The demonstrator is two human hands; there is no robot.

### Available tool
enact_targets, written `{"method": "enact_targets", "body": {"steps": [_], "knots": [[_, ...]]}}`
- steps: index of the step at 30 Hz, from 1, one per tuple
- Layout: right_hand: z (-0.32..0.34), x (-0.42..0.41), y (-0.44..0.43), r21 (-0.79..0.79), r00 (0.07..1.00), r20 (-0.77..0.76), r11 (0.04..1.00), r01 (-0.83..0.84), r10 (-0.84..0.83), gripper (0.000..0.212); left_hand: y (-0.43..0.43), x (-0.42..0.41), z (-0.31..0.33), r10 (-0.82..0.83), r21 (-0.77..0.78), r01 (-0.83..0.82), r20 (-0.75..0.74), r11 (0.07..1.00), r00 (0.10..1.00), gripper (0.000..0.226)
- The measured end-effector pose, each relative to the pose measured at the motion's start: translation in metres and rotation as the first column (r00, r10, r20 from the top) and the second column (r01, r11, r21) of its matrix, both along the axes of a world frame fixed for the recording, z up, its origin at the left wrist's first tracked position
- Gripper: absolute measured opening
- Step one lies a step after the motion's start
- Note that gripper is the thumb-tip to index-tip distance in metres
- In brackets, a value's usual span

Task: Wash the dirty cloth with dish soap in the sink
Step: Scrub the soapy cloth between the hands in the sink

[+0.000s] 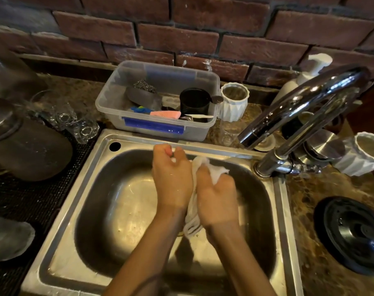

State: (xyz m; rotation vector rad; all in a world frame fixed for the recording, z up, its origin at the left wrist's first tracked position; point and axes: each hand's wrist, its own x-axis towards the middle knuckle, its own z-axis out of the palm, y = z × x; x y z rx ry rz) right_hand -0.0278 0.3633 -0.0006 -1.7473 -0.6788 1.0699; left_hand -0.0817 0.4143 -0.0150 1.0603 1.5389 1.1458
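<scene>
Both hands are over the steel sink (90, 171) with a wet white cloth (205, 167) bunched between them. My right hand (218, 199) grips the cloth, a wad of it sticking out above the fist and a folded end hanging below the wrists. My left hand (173, 178) is curled against the cloth's left side with a bit of foam on the fingers. A white pump soap bottle (299, 77) stands at the back right, behind the chrome tap (299, 107).
A clear plastic tub (122, 116) with sponges, a scourer and a black cup sits behind the sink. White ribbed cups (235, 101) (365, 152) stand right of it. A black round lid (352, 233) lies on the right counter. Glasses and a dark jar are on the left mat.
</scene>
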Motion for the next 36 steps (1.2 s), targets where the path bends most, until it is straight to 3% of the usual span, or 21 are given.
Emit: {"method": "enact_targets", "body": {"steps": [2,4,6,7,10,12,13,15,17,19,21,23,25,28,30,33,36], "knots": [[0.001,0.008,0.003,0.085,0.997,-0.014,0.993,0.083,-0.082,0.036,-0.007,0.004,-0.005,-0.072,-0.060,0.075,0.043,0.995,0.996,0.010],[-0.009,0.019,0.018,0.085,0.994,0.076,0.994,0.070,-0.076,0.035,-0.012,0.008,0.001,-0.087,-0.108,0.096,0.090,0.989,0.992,0.012],[-0.018,0.025,0.029,-0.091,0.962,0.227,0.987,-0.132,0.150,0.029,-0.014,0.009,0.008,-0.058,-0.198,0.097,0.192,0.975,0.980,0.020],[-0.022,0.026,0.030,-0.157,0.945,0.222,0.966,-0.207,0.239,0.027,-0.014,0.007,0.011,-0.036,-0.243,0.095,0.235,0.965,0.971,0.028],[-0.020,0.028,0.025,-0.134,0.978,-0.108,0.972,-0.192,0.178,0.029,-0.009,-0.002,0.011,-0.061,-0.264,0.117,0.213,0.957,0.975,0.035],[-0.019,0.029,0.015,-0.039,0.911,-0.410,0.997,-0.067,0.045,0.035,-0.003,-0.010,0.005,-0.059,-0.257,0.104,0.176,0.961,0.983,0.020],[-0.023,0.028,0.009,0.002,0.884,-0.466,1.000,-0.008,0.008,0.043,-0.001,-0.013,0.003,0.000,-0.265,0.052,0.193,0.963,0.981,0.017],[-0.028,0.020,-0.003,0.078,0.930,-0.367,0.996,0.053,-0.021,0.047,0.003,-0.013,0.000,0.145,-0.268,-0.077,0.245,0.960,0.959,0.025],[-0.023,0.005,-0.012,0.169,0.997,-0.067,0.985,0.041,-0.030,0.041,0.003,-0.007,-0.001,0.204,-0.272,-0.124,0.287,0.954,0.936,0.033],[-0.014,-0.003,-0.016,0.271,0.987,0.118,0.960,0.071,-0.106,0.042,-0.004,0.000,-0.002,0.147,-0.316,-0.057,0.268,0.947,0.952,0.039],[-0.012,0.003,-0.007,0.307,0.967,0.201,0.947,0.090,-0.157,0.036,-0.016,0.007,-0.006,0.006,-0.336,0.068,0.214,0.939,0.977,0.044],[-0.020,0.017,0.009,0.231,0.968,0.209,0.969,0.090,-0.139,0.041,-0.026,0.014,-0.005,-0.023,-0.364,0.095,0.198,0.926,0.980,0.041],[-0.036,0.022,0.016,0.081,0.993,0.112,0.997,0.018,-0.027,0.041,-0.029,0.013,-0.003,0.034,-0.349,0.043,0.213,0.936,0.977,0.041],[-0.038,0.010,0.005,-0.094,0.995,0.085,0.994,-0.051,0.059,0.037,-0.024,0.006,-0.011,0.042,-0.219,-0.009,0.143,0.976,0.989,0.040],[-0.025,0.005,0.000,-0.024,0.993,0.117,0.999,-0.032,0.034,0.038,-0.019,0.007,-0.019,-0.002,-0.225,0.026,0.107,0.974,0.994,0.041],[-0.020,0.018,0.008,0.135,0.982,0.138,0.985,0.109,-0.127,0.045,-0.029,0.014,-0.020,-0.078,-0.354,0.122,0.135,0.927,0.988,0.038],[-0.040,0.025,0.018,0.056,0.989,0.119,0.995,0.079,-0.086,0.035,-0.034,0.021,-0.006,0.002,-0.395,0.082,0.206,0.915,0.979,0.044]]}}
